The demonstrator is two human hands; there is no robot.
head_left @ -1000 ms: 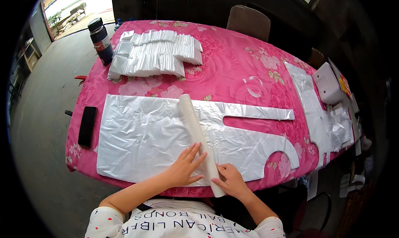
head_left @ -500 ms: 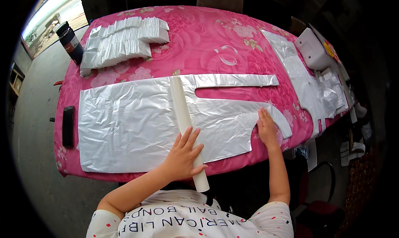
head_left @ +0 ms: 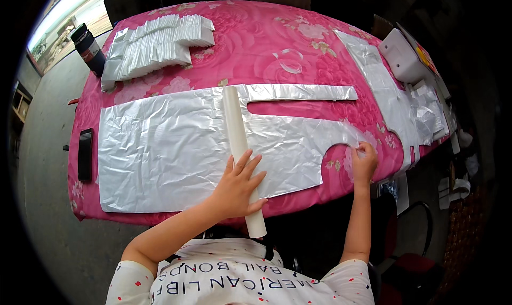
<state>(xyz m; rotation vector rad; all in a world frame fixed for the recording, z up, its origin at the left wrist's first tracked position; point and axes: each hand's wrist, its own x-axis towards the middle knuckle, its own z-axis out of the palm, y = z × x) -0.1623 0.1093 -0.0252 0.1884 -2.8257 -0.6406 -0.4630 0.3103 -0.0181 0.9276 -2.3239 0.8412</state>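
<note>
A flat pile of whitish plastic T-shirt bags (head_left: 160, 150) lies across the near part of the table, its two handle strips pointing right. Over the bags runs a pale tube (head_left: 234, 126), slanting from the far edge to beyond the near edge. My left hand (head_left: 236, 186) rests on this tube with its fingers spread, pressing it down. At the tip of the nearer handle strip, my right hand (head_left: 365, 162) is closed in a pinch on the thin plastic. That strip curves toward my fingers; how many layers I hold cannot be seen.
Folded white bags (head_left: 160, 46) stand in rows at the far left, beside a dark jar (head_left: 88, 50). A black phone (head_left: 85, 154) lies at the left edge. More plastic sheets (head_left: 373, 86), a white container (head_left: 402, 57) and crumpled plastic (head_left: 426, 113) occupy the right side.
My right hand has gone from lying flat on the handle strip to pinching its end, farther right and nearer me. The strip's tip has shifted. My left hand stays on the tube.
</note>
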